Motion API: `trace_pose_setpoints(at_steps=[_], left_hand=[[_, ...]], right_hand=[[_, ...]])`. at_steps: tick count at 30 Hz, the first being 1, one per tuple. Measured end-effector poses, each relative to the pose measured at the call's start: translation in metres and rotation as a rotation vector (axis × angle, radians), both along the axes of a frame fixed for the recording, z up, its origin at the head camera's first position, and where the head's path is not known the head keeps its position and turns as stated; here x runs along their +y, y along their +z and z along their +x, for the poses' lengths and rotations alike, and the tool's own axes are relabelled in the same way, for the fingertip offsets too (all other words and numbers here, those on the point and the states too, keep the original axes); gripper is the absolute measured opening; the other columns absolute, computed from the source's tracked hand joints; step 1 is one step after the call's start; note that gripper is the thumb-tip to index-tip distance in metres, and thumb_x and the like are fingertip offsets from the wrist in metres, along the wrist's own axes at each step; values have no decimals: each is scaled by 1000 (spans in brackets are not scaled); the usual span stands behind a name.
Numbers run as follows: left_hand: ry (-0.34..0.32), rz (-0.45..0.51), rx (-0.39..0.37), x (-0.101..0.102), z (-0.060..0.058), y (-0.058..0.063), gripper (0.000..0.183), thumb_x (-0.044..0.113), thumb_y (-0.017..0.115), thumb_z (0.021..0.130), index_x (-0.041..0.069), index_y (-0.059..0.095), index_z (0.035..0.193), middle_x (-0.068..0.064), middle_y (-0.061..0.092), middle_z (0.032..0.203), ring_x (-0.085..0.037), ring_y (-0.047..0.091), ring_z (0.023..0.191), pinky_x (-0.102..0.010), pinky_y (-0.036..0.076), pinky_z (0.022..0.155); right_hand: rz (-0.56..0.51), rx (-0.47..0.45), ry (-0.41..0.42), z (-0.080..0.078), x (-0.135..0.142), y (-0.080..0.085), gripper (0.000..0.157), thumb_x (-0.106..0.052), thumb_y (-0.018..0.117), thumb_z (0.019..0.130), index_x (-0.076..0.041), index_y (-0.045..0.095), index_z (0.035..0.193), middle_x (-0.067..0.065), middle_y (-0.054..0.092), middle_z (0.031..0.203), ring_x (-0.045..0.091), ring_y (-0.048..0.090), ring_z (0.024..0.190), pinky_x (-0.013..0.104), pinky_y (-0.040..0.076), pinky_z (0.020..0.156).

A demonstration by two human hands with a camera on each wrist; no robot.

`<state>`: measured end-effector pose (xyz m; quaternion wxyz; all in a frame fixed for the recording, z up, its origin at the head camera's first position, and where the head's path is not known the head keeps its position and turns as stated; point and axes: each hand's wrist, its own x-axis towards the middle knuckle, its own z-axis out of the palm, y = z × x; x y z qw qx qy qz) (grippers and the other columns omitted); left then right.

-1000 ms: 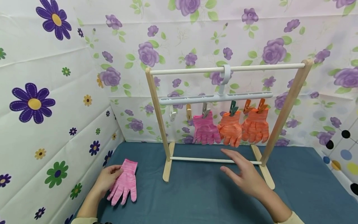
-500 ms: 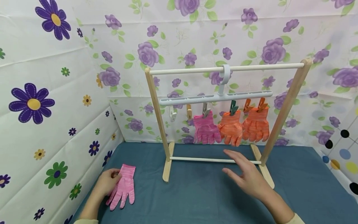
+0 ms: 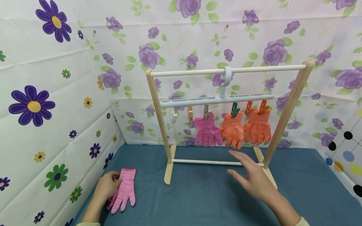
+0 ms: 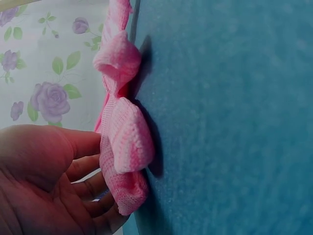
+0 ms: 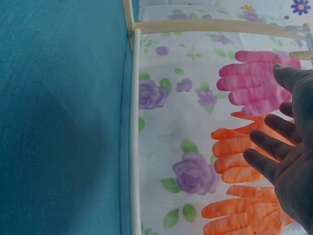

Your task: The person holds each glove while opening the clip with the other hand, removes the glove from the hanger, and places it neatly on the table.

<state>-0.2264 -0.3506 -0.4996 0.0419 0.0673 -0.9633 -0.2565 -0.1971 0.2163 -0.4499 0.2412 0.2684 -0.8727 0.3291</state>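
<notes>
My left hand [image 3: 106, 186] holds a light pink knitted glove [image 3: 126, 188] by its side, thumb on top and fingers behind it. The glove lies low at the blue cloth on the left, cuff away from me, fingers toward me. In the left wrist view the glove [image 4: 128, 137] shows edge-on beside the thumb. My right hand [image 3: 255, 180] is held in the air before the rack, fingers spread, holding nothing. Beyond it a darker pink glove [image 3: 208, 131] and two orange gloves, a left one [image 3: 233, 131] and a right one [image 3: 258, 128], hang from clips.
A wooden rack with a white top rod [image 3: 183, 72] carries a pale hanger [image 3: 192, 101]. A white clip [image 3: 173, 115] and a tan clip [image 3: 190, 114] hang bare at its left. Patterned sheets stand behind and left of the blue cloth [image 3: 198, 194].
My left hand has lowered the light pink glove slightly toward me and onto the cloth. My right hand has drifted a little to the right, still in the air.
</notes>
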Motion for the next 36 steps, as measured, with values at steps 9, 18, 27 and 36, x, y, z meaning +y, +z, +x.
trace_pose_setpoints(at_steps=[9, 18, 27, 36], left_hand=[[25, -28, -24, -1, 0, 4, 40, 15, 72, 98, -10, 64, 128, -10, 65, 89, -25, 61, 78, -47, 52, 70], [-9, -47, 155, 28, 6, 29, 42, 11, 70, 99, -9, 62, 135, -24, 66, 112, -41, 65, 100, -61, 52, 83], [-76, 60, 259, 74, 14, 60, 43, 15, 70, 103, 0, 60, 143, -20, 65, 123, -36, 67, 106, -56, 56, 85], [-142, 115, 331, 111, 12, 82, 47, 13, 75, 102, 5, 60, 146, -17, 64, 130, -36, 68, 111, -53, 57, 89]], right_hand=[[-11, 26, -8, 1, 0, 12, 79, -15, 87, 91, -23, 49, 160, 4, 56, 154, 22, 55, 139, 16, 39, 109], [-10, 64, -20, -1, -2, 27, 82, -14, 88, 90, -23, 48, 161, 2, 56, 155, 22, 55, 140, 30, 45, 112], [-40, 134, 24, -5, -4, 44, 80, -7, 89, 87, -16, 52, 158, 2, 64, 141, 27, 61, 124, 62, 42, 100], [-18, 131, -1, -7, -5, 57, 81, -10, 88, 89, -17, 49, 160, 3, 58, 152, 22, 58, 134, 38, 50, 108]])
